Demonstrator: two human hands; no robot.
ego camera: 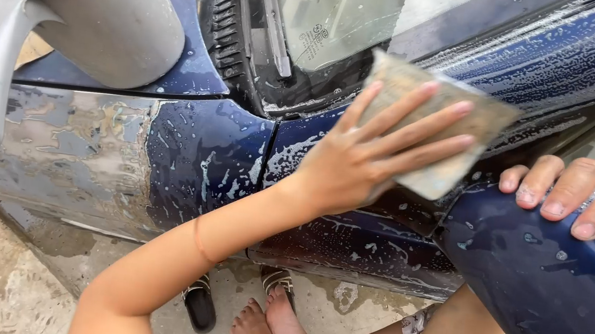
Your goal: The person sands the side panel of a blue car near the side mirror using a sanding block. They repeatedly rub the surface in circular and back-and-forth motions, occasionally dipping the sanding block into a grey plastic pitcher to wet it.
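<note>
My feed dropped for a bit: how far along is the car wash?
Done: suds already streak the pillar and door. In hand: left hand presses a sponge beside the windshield; right hand grips the mirror. Left: the fender looks muddy; suds unrinsed.

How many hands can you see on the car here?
2. The left hand presses a sponge flat against the soapy blue car body near the windshield. The right hand grips the top of the side mirror. None seem hidden.
</note>
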